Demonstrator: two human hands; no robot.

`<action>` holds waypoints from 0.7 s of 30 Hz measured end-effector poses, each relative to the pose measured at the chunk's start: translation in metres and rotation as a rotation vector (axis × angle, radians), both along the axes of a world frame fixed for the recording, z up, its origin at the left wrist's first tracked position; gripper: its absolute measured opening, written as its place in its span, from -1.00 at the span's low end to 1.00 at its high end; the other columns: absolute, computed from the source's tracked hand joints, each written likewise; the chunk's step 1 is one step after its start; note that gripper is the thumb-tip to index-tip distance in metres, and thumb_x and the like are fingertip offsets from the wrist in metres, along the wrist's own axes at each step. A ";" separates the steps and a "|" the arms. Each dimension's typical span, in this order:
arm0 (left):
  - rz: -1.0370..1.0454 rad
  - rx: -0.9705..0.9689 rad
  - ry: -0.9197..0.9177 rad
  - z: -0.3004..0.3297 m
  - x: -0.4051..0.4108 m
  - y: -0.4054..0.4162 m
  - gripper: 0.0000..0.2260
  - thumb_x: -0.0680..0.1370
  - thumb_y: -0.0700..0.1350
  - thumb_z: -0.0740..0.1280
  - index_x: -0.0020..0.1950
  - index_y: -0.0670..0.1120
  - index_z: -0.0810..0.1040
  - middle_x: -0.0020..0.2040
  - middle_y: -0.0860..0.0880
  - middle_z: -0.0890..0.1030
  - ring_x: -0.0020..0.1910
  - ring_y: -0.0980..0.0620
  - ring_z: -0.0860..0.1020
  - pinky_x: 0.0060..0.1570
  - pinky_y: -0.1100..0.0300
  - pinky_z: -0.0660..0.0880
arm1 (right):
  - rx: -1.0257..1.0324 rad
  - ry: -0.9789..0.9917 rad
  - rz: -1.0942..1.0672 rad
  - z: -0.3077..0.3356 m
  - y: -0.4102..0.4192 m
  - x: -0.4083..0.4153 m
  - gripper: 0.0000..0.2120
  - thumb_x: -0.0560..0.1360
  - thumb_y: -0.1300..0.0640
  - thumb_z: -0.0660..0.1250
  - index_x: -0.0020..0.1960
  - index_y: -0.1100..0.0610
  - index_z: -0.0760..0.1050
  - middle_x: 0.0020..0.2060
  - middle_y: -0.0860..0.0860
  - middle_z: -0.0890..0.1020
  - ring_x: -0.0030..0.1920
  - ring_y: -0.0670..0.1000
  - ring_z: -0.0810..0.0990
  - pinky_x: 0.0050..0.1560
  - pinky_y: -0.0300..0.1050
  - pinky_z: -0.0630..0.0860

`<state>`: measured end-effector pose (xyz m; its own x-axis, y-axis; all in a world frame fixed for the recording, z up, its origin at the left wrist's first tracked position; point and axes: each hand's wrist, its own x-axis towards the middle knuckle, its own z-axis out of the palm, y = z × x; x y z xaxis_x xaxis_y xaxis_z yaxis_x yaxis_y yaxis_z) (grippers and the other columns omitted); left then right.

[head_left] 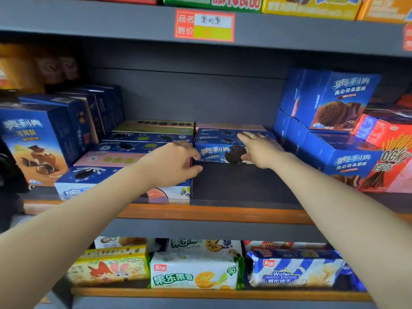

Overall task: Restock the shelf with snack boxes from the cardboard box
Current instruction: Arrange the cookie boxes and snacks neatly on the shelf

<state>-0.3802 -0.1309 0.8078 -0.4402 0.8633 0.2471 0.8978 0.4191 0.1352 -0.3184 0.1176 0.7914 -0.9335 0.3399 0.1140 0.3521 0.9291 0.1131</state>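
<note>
A blue cookie box (pixel 215 152) with a dark round biscuit printed on its front lies flat on the middle shelf (pixel 234 186), in front of two more flat boxes behind it. My right hand (pixel 259 149) lies over its top right end, thumb against the front face. My left hand (pixel 178 162) is curled at its left end, fingertips touching the box. To the left is a row of flat cookie boxes (pixel 124 157) in blue, pink and green. The cardboard box is out of view.
Tall blue boxes (pixel 40 139) stand at the left. Stacked blue cake boxes (pixel 330 112) and red stick-biscuit boxes (pixel 388 152) fill the right. A price tag (pixel 204 25) hangs on the shelf above. Wafer and biscuit packs (pixel 194 270) sit on the shelf below.
</note>
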 end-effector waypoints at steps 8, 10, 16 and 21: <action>0.003 0.025 -0.015 -0.003 0.000 0.002 -0.65 0.54 0.02 0.23 0.27 -0.11 0.47 0.23 -0.10 0.50 0.19 -0.06 0.44 0.22 0.07 0.38 | -0.081 0.058 0.077 -0.007 0.001 -0.002 -0.32 0.55 0.03 0.24 0.52 0.01 -0.08 0.53 -0.04 0.00 0.51 0.05 -0.01 0.47 0.04 -0.05; 0.001 0.040 -0.026 -0.004 0.000 0.002 -0.65 0.54 0.02 0.23 0.27 -0.10 0.46 0.24 -0.09 0.49 0.19 -0.05 0.44 0.21 0.07 0.38 | -0.048 0.098 0.067 -0.006 0.005 0.002 -0.23 0.48 -0.11 0.30 0.52 -0.01 -0.06 0.53 -0.05 0.02 0.51 0.05 -0.04 0.47 0.07 -0.11; -0.022 0.019 0.036 -0.005 -0.001 0.005 -0.65 0.54 0.03 0.23 0.27 -0.11 0.47 0.22 -0.10 0.52 0.19 -0.08 0.44 0.21 0.06 0.39 | -0.600 0.345 -0.253 -0.010 0.032 0.012 0.04 0.20 -0.11 0.56 0.49 0.04 0.03 0.42 0.11 0.18 0.40 0.12 0.22 0.38 -0.03 0.22; -0.040 0.046 0.061 -0.006 -0.005 0.005 -0.66 0.54 0.02 0.23 0.24 -0.12 0.49 0.17 -0.11 0.54 0.16 -0.09 0.45 0.18 0.04 0.40 | -0.614 0.436 -0.222 -0.012 0.034 0.008 -0.14 0.22 0.05 0.58 0.41 0.07 0.24 0.35 0.10 0.33 0.32 0.08 0.34 0.23 -0.14 0.28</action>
